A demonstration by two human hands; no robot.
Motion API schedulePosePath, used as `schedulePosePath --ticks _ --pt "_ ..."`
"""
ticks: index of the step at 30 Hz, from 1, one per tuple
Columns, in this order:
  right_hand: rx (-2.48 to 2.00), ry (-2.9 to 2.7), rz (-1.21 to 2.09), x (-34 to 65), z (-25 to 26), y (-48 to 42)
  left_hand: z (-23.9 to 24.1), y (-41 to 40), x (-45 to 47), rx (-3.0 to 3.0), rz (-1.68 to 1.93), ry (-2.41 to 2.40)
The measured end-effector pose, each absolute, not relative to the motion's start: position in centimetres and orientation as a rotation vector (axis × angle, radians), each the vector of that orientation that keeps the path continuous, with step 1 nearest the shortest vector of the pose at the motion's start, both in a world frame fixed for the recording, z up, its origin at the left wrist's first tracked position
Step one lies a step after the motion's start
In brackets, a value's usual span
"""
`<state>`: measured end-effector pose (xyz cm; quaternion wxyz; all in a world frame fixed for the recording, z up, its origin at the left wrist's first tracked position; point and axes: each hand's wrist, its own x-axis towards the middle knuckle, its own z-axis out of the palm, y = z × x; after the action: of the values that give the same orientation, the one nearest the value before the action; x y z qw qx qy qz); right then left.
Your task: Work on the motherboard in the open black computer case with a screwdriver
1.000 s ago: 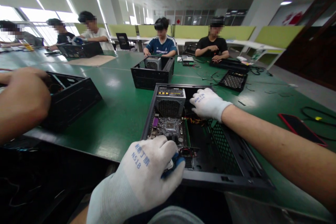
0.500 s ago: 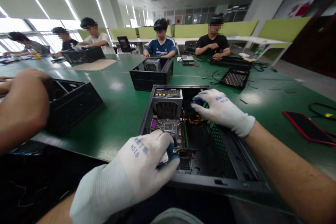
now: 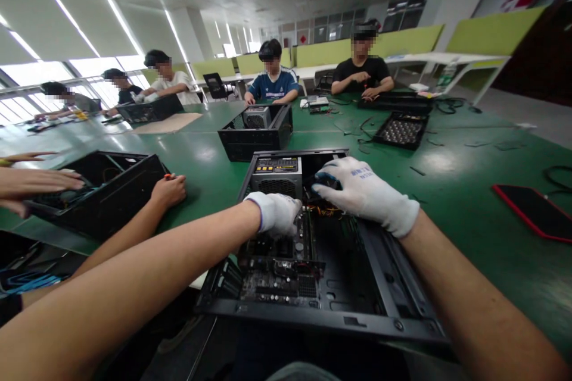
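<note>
An open black computer case (image 3: 375,324) lies on its side in front of me. Inside are a power supply (image 3: 277,181) and a motherboard (image 3: 277,286) with an expansion card standing across it. My left hand (image 3: 277,214), in a white glove, reaches down over the motherboard near the power supply. Its fingers are bent and mostly hidden, so what they hold does not show. My right hand (image 3: 353,190), gloved too, curls over dark parts beside the power supply, above yellow and red wires (image 3: 324,211). Whatever lies between its fingers is too dark to name.
On the left, a co-worker's bare hands are at another open case (image 3: 102,196). A further case (image 3: 254,131) stands ahead. To the right lie a perforated black panel (image 3: 400,130) and a red-edged black tablet-like object (image 3: 534,211). Several people sit around the green table (image 3: 196,149).
My left hand has moved forward from the near motherboard, where a pale metallic piece showed in it, toward the power supply. My right hand stays by the power supply. The co-worker's arms have shifted.
</note>
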<state>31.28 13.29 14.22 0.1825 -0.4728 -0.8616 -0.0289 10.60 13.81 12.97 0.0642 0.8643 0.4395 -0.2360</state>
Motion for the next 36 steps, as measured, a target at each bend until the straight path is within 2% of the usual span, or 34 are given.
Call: schedulePosePath --ticks 12,36 --pt "-1.241 -2.419 -0.069 31.5 13.9 12.9 9.2 16.5 10.1 2.588 -0.783 1.35" --pt "-1.232 -2.434 -0.127 31.5 13.9 12.9 9.6 16.7 10.6 2.593 -0.864 1.35"
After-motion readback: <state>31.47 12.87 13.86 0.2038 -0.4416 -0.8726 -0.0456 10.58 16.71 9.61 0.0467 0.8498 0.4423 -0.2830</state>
